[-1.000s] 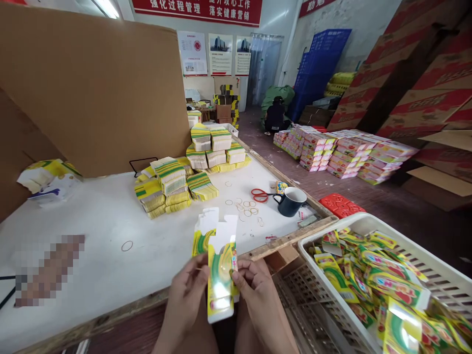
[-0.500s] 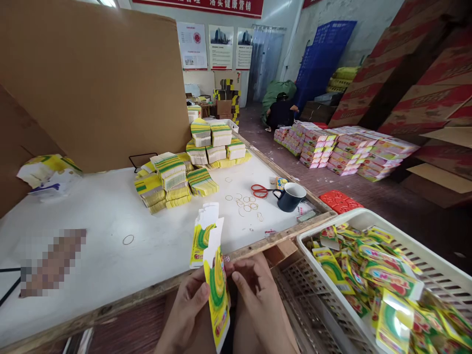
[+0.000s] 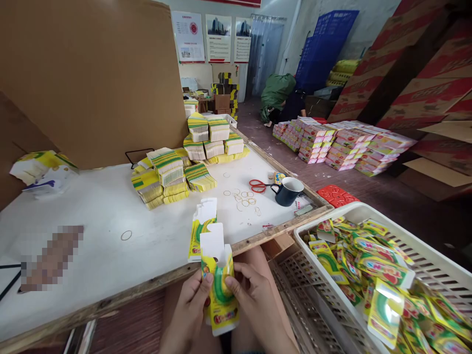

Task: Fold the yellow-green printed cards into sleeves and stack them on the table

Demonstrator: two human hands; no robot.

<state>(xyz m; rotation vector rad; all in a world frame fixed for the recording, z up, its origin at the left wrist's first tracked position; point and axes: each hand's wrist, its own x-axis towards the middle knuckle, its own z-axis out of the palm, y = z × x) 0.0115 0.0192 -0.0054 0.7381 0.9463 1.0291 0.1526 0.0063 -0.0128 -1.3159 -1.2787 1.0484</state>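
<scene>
My left hand (image 3: 190,307) and my right hand (image 3: 252,300) both grip a small yellow and green carton (image 3: 220,290) over my lap, just below the table's wooden front edge. Thumbs press on its printed face, and its white top flap stands open. A second flat carton (image 3: 201,228) lies on the white table right above my hands. Stacks of flat yellow-green cartons (image 3: 165,174) stand further back on the table.
A white plastic basket (image 3: 435,268) at right holds several finished cartons. Rubber bands (image 3: 245,199), red scissors (image 3: 258,186) and a dark mug (image 3: 288,191) lie near the table's right edge. A cardboard sheet (image 3: 92,78) stands behind. A person crouches by stacked boxes in the background.
The carton has turned from edge-on to face-up in my hands, and its white top flap now stands open. Both hands have shifted slightly lower.
</scene>
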